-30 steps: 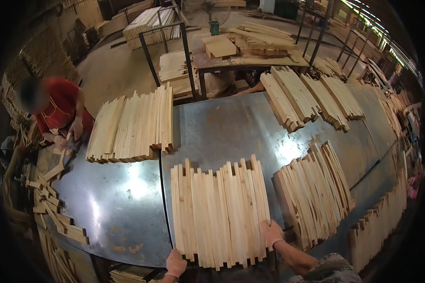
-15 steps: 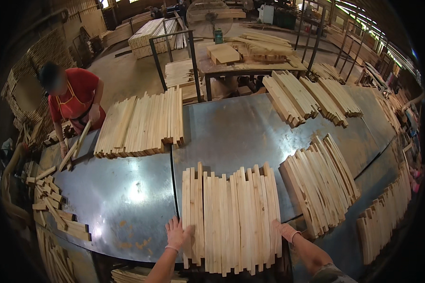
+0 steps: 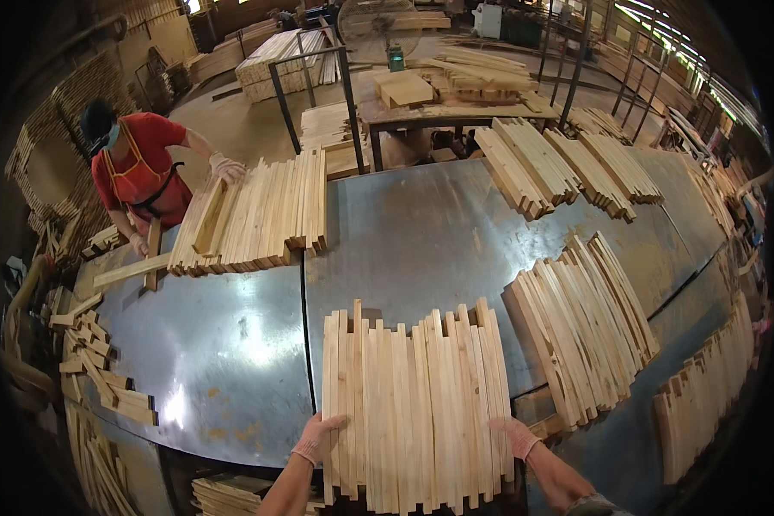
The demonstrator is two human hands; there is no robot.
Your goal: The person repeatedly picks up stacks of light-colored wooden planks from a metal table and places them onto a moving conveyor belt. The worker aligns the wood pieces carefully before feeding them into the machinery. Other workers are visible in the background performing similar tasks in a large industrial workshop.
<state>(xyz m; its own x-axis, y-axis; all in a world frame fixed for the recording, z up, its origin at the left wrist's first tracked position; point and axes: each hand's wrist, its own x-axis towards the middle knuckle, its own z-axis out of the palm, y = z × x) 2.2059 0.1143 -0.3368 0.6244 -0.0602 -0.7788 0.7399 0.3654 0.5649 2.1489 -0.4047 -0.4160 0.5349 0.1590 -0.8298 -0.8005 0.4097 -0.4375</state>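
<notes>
A row of pale wooden strips (image 3: 417, 404) lies side by side in front of me, its near ends over the table's front edge. My left hand (image 3: 320, 439), in a thin pinkish glove, is closed on the row's left side, fingers against the outer strip. At the right side my right hand (image 3: 516, 437), gloved alike, presses in with its fingers over the outermost strips. The row is gripped between both hands. Its far ends are uneven.
The metal table (image 3: 387, 232) bears more strip rows: one at the right (image 3: 585, 331), one at the far left (image 3: 267, 211). Short offcuts (image 3: 99, 365) lie at the left edge. A co-worker in red (image 3: 150, 176) handles strips across the table. A wooden workbench (image 3: 456, 107) stands behind.
My left hand has gone from spread beside the row to closed on its side. My right hand has shifted inward onto the strips. The co-worker has reached a hand onto the far-left row.
</notes>
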